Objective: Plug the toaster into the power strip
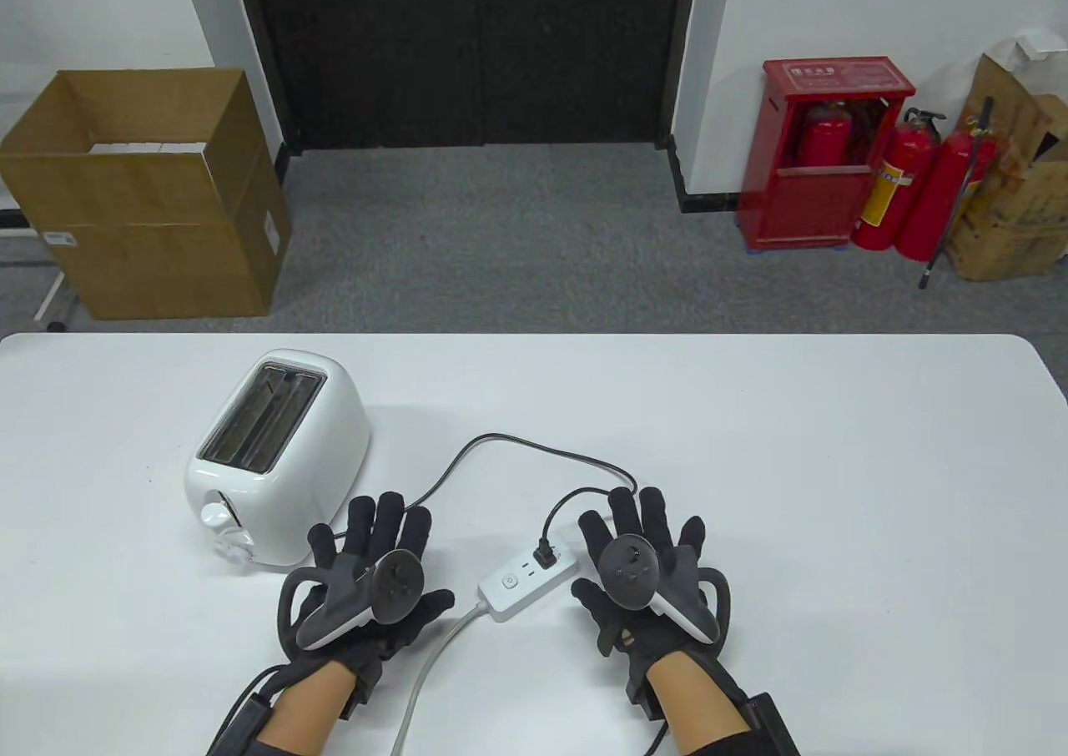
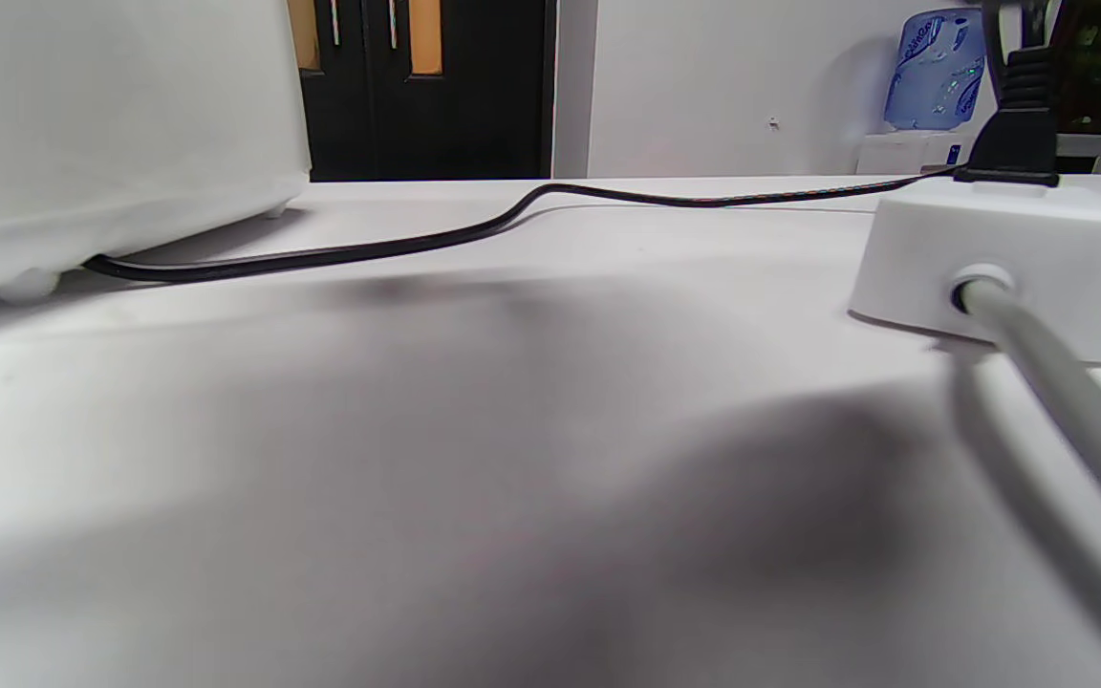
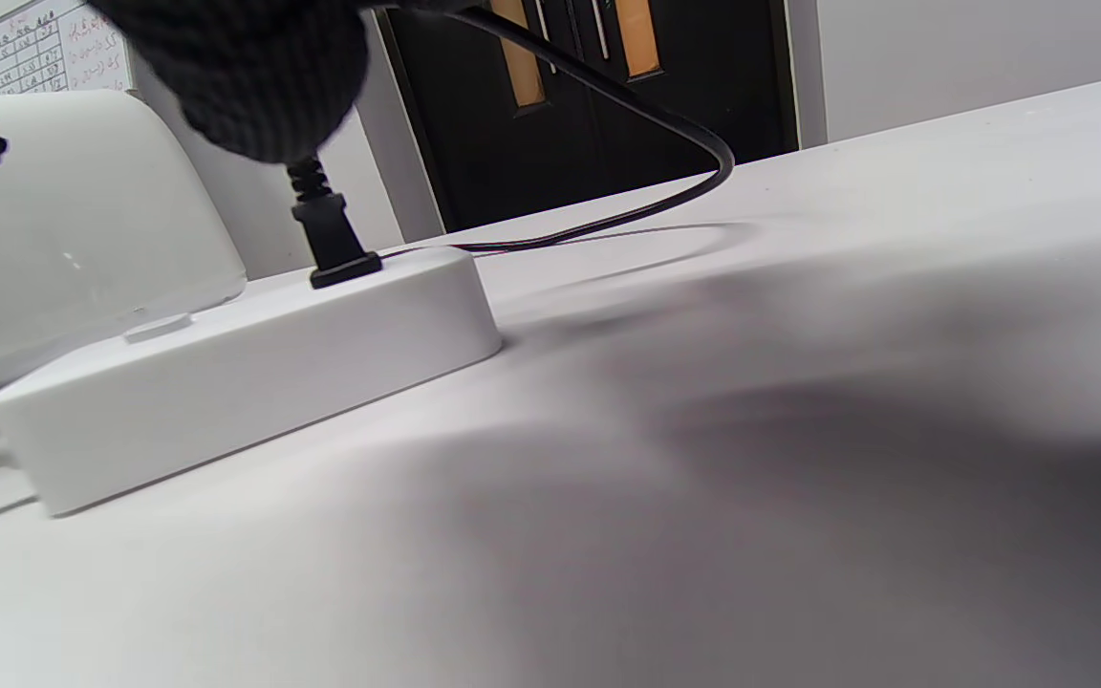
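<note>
The black plug (image 1: 545,555) stands seated in the white power strip (image 1: 527,582), its cord (image 1: 467,456) looping back to the white toaster (image 1: 275,456); the strip lies between both hands. The left hand (image 1: 367,577) and right hand (image 1: 647,577) rest flat on the table (image 1: 834,497), fingers spread, holding nothing.

The white two-slot toaster (image 1: 275,456) stands upright on the desk (image 1: 751,456), left of centre, its slots facing up. Its black cord (image 1: 534,443) arcs rightward across the desk to a black plug (image 1: 545,556) seated upright in the white power strip (image 1: 527,579), which lies flat and angled, nearer the front edge.
</note>
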